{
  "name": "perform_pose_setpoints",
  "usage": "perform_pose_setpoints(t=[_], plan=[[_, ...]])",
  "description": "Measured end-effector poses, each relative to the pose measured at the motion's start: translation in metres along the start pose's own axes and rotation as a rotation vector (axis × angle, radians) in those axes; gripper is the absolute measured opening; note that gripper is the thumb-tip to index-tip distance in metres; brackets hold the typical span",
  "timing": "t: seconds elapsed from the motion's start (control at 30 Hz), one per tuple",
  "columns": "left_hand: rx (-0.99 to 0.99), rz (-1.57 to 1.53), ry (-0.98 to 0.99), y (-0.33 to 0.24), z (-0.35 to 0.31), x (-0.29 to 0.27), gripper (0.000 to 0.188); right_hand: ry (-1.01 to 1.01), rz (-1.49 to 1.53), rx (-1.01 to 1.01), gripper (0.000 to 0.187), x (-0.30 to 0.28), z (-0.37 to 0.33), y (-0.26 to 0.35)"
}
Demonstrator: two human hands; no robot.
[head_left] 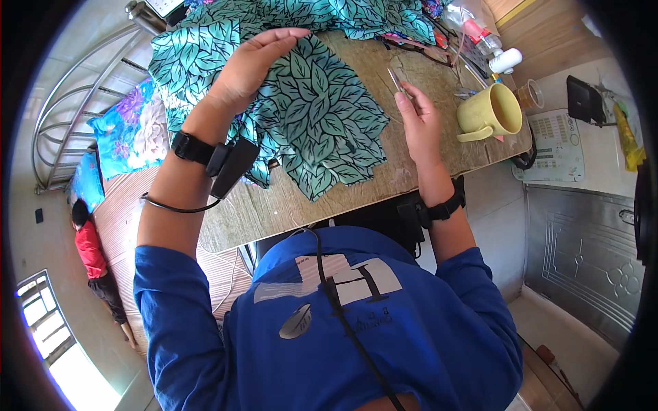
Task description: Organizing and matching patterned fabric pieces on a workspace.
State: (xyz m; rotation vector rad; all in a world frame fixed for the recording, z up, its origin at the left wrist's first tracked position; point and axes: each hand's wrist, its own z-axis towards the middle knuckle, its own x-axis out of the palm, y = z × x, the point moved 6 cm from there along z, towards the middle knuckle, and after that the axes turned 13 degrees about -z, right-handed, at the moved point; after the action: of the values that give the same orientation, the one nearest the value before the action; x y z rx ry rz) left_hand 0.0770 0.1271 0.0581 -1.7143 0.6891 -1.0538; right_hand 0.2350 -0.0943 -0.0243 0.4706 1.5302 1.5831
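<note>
My left hand (252, 65) is closed on the upper corner of a green leaf-print cloth piece (322, 103), pinched between thumb and fingers. The cloth hangs down over the wooden table top, its lower edge cut in jagged points. To its right, my right hand (420, 120) is closed around a small pointed metal tool (394, 77), tip up and away from me; whether it is snips or tweezers is too small to tell. More of the same leaf-print fabric (281, 12) lies heaped along the table's far side.
A yellow mug (488, 113) stands on the table (240, 222) right of my right hand. Behind it lie a white-capped bottle (506, 61) and dark-framed glasses (428, 57). A metal bed frame (75, 103) is at the left, where a person in red (89, 246) lies on the mat.
</note>
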Motion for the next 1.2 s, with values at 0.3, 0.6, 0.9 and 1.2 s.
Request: perform_pose_setpoints(t=[0.3,0.6,0.9,1.2], plan=[[0.384,0.25,-0.046,-0.089,0.008,-0.037,0.025,0.049,0.128,0.172,0.034,0.003,0.004,-0.004],[0.802,0.586,-0.181,-0.189,-0.031,-0.114,0.05,0.048,0.1,0.063,0.033,0.005,0.002,0.006],[0.73,1.042,-0.459,-0.063,-0.07,-0.085,0.023,0.111,-0.366,-0.034,0.036,0.004,-0.003,0.02],[0.267,0.901,0.115,0.061,-0.034,0.022,0.016,0.191,-0.36,-0.22,0.041,0.026,-0.012,0.031]])
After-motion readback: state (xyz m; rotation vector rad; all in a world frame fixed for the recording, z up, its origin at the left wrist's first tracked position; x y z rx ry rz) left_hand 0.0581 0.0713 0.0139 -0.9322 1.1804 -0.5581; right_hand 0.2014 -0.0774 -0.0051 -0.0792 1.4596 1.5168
